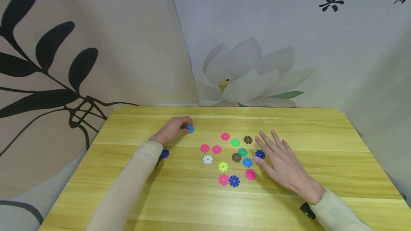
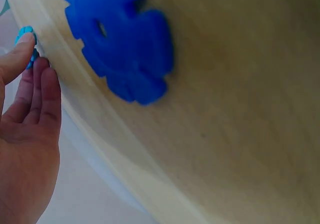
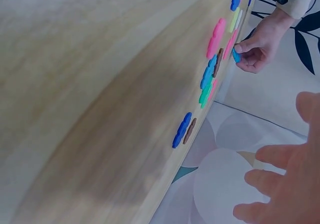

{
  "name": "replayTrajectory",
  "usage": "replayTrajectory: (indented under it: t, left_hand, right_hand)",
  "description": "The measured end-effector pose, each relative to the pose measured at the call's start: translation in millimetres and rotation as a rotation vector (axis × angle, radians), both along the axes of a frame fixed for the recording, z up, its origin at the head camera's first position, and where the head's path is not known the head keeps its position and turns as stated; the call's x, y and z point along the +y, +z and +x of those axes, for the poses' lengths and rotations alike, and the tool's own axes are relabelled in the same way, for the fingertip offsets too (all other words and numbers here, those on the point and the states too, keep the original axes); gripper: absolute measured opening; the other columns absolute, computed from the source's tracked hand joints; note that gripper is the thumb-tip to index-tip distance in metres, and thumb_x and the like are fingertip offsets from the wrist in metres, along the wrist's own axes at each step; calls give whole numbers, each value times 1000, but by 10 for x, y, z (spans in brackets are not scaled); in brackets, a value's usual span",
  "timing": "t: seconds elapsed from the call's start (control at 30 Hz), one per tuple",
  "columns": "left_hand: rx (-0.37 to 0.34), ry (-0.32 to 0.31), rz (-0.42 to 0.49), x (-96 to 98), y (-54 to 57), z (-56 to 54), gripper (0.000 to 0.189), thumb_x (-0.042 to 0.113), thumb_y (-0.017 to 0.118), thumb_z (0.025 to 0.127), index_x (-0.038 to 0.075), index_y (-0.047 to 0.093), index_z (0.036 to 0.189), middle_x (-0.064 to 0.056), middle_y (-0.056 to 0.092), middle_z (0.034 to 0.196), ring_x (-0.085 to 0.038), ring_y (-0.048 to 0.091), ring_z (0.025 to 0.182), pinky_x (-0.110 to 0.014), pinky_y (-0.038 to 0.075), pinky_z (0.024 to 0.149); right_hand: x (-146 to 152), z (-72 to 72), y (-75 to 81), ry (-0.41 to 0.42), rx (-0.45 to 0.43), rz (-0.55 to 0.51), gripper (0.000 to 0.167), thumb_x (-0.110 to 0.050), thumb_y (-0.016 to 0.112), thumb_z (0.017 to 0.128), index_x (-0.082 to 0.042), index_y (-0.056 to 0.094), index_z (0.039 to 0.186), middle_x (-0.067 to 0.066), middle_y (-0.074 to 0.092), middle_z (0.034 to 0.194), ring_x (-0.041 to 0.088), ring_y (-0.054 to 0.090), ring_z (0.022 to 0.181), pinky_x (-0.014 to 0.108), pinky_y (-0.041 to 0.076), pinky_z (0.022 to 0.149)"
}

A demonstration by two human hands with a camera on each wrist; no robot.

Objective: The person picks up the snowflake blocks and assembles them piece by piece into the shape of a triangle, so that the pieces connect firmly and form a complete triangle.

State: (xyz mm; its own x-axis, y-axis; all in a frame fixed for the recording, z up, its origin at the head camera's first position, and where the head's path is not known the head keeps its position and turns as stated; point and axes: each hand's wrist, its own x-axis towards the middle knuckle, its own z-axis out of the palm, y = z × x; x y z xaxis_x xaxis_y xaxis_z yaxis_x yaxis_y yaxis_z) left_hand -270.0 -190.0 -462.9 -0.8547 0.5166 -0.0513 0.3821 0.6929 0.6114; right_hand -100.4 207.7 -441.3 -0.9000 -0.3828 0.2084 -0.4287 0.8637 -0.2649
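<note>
My left hand [image 1: 173, 130] pinches a light blue notched plastic disc [image 1: 190, 129] between thumb and fingertips, towards the far side of the table. Beneath that wrist lies a dark blue disc [image 1: 165, 153], large in the left wrist view. My right hand [image 1: 284, 168] is held palm down with fingers spread, at the right of the scattered discs, and holds nothing. Closest to its thumb and fingers are a dark blue disc [image 1: 260, 154], a light blue disc [image 1: 247, 162] and a brown disc [image 1: 248, 140]. In the right wrist view, its fingers [image 3: 272, 184] are extended.
More discs lie flat mid-table: several pink ones [image 1: 250, 174], a white one [image 1: 208, 159], a yellow-green one [image 1: 223, 167], green ones [image 1: 235, 142], and a second brown one [image 1: 236, 157]. Behind the wooden table [image 1: 289, 206] hangs a printed backdrop [image 1: 144, 45].
</note>
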Motion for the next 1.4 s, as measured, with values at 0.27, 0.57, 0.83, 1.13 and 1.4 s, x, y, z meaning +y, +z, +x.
replayTrajectory:
  t: [0.27,0.57,0.83,1.13,1.4]
  left_hand:
    - [-12,34,108,-13,60,67,12,7,69,99,13,66,109,-1,68,97,-19,62,92,-37,55,87]
    - [33,9,193,152,260,219,11,10,72,98,12,69,108,1,71,99,-17,66,95,-38,56,93]
    - [60,19,260,253,396,426,12,11,74,96,11,70,107,2,72,96,-16,66,91,-35,58,88]
    - [52,40,413,335,465,713,11,10,74,96,12,71,106,3,73,98,-17,67,88,-33,58,82]
    - [-10,72,513,425,514,919,11,11,73,98,14,72,108,2,74,102,-26,70,93,-34,58,79]
  right_hand:
    - [-35,-80,5,27,-2,-32,66,-48,52,107,-7,42,158,16,31,166,48,21,152,74,26,114]
    - [-23,-268,-18,86,-142,-107,70,-48,52,107,-3,38,158,17,30,166,47,25,151,65,27,118]
    - [94,-390,-41,144,-263,-172,67,-39,67,102,0,46,153,21,42,159,44,40,145,62,35,115]
    - [214,-476,-69,184,-282,-96,52,-22,78,94,0,62,139,18,62,136,39,58,125,58,47,106]
    - [257,-491,-98,213,-243,-69,42,-13,80,91,-1,69,129,8,65,117,24,63,104,48,56,93]
